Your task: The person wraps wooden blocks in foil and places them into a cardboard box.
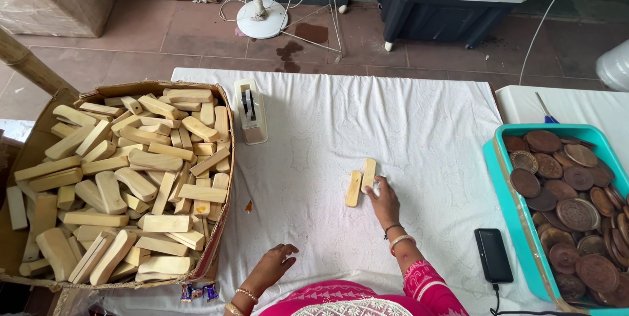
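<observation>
The right hand (383, 199) rests with its fingers on one of two wooden blocks (362, 181) lying side by side on the white cloth (406, 126), not clearly gripping it. The left hand (272, 265) hovers near, fingers spread, holding nothing. At left, a cardboard box (223, 178) is heaped with similar blocks; at right, a teal tray (508, 185) holds brown carved discs (570, 185).
</observation>
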